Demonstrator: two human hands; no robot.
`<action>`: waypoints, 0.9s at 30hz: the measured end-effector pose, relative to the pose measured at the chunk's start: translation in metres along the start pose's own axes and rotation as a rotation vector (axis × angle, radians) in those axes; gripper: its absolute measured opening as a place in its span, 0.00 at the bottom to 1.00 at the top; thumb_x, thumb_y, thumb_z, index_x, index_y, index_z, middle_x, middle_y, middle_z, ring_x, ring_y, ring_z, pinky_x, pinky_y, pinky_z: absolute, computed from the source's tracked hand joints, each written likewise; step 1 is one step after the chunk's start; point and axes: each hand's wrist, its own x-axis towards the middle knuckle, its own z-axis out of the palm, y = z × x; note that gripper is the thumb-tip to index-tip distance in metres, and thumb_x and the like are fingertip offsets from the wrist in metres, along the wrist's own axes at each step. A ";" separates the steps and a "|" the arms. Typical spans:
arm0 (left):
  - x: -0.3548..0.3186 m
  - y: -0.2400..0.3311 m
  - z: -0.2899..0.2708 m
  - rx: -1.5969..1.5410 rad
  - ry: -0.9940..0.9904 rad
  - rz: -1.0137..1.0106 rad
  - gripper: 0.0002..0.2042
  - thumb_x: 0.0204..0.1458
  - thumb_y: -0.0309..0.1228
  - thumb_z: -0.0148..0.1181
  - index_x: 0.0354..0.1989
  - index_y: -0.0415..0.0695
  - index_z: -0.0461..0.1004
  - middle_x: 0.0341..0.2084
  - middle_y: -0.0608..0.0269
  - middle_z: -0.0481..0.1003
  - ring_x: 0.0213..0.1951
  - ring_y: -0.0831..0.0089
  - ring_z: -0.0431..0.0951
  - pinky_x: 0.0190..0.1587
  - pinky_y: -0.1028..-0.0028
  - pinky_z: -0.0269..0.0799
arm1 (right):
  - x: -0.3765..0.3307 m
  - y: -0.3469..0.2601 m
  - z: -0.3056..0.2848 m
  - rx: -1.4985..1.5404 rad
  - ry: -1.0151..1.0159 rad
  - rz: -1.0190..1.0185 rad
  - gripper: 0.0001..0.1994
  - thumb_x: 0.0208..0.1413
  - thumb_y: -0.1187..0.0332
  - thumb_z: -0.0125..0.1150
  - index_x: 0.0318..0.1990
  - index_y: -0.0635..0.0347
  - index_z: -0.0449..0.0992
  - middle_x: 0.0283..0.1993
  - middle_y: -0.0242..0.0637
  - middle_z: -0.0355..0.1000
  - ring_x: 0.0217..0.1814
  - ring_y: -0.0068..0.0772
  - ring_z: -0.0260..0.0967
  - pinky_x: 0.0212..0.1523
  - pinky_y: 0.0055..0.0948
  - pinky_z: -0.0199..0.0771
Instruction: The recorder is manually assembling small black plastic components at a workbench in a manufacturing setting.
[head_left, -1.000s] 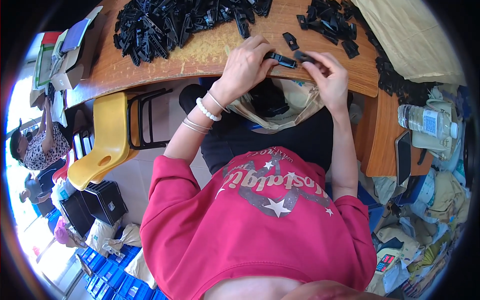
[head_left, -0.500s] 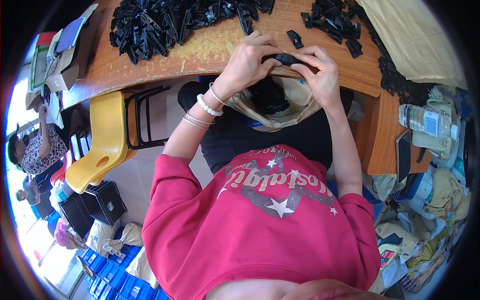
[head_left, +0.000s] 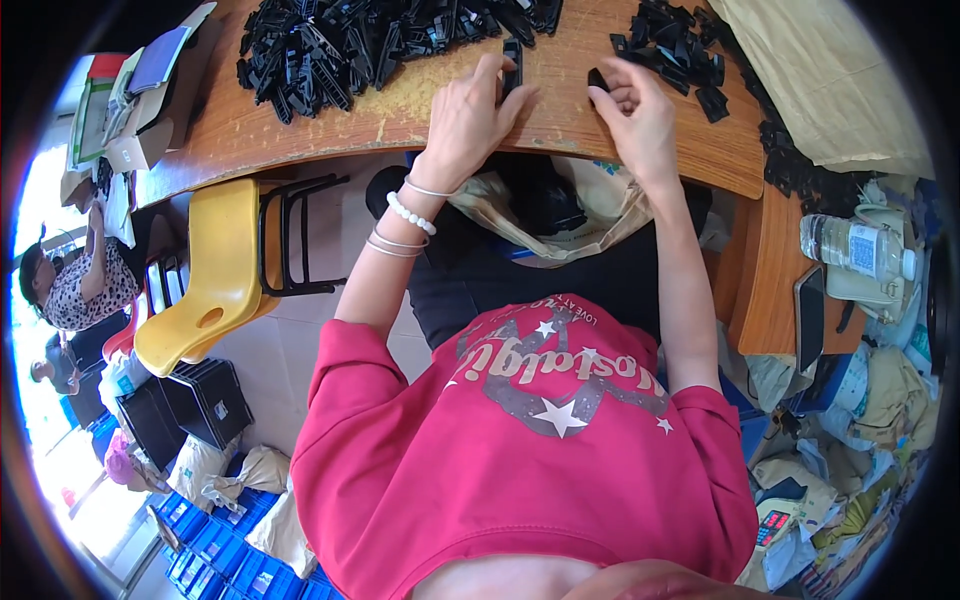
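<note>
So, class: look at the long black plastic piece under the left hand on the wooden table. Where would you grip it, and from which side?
Probably across its narrow width near the nearer end, coming from the person's side. The long black piece lies lengthwise away from the person on the wooden table, and the left hand already has fingertips there. Its far end is near the big black pile. The right hand holds a smaller black part.

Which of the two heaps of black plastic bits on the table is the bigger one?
The heap of black parts beyond the left hand is far larger and broader than the small heap beyond the right hand.
</note>
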 end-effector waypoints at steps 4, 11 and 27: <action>0.013 -0.014 0.000 0.108 0.322 0.519 0.15 0.48 0.23 0.62 0.46 0.42 0.74 0.43 0.58 0.73 0.44 0.59 0.74 0.44 0.65 0.71 | -0.009 0.003 -0.016 0.052 0.035 0.042 0.13 0.51 0.77 0.65 0.45 0.67 0.76 0.39 0.36 0.72 0.35 0.22 0.73 0.34 0.20 0.75; 0.012 0.008 0.014 0.049 0.107 0.543 0.14 0.43 0.24 0.66 0.40 0.40 0.76 0.37 0.57 0.72 0.41 0.57 0.72 0.44 0.65 0.71 | -0.021 0.003 -0.032 -0.399 0.087 -0.063 0.11 0.49 0.75 0.67 0.41 0.66 0.78 0.32 0.32 0.72 0.29 0.20 0.66 0.31 0.22 0.69; 0.014 -0.002 0.013 -0.046 0.029 0.499 0.11 0.45 0.26 0.66 0.39 0.41 0.80 0.34 0.61 0.74 0.37 0.63 0.72 0.40 0.68 0.71 | -0.042 -0.009 -0.022 -0.121 0.087 -0.061 0.11 0.48 0.76 0.68 0.40 0.69 0.80 0.33 0.40 0.74 0.35 0.32 0.72 0.37 0.25 0.72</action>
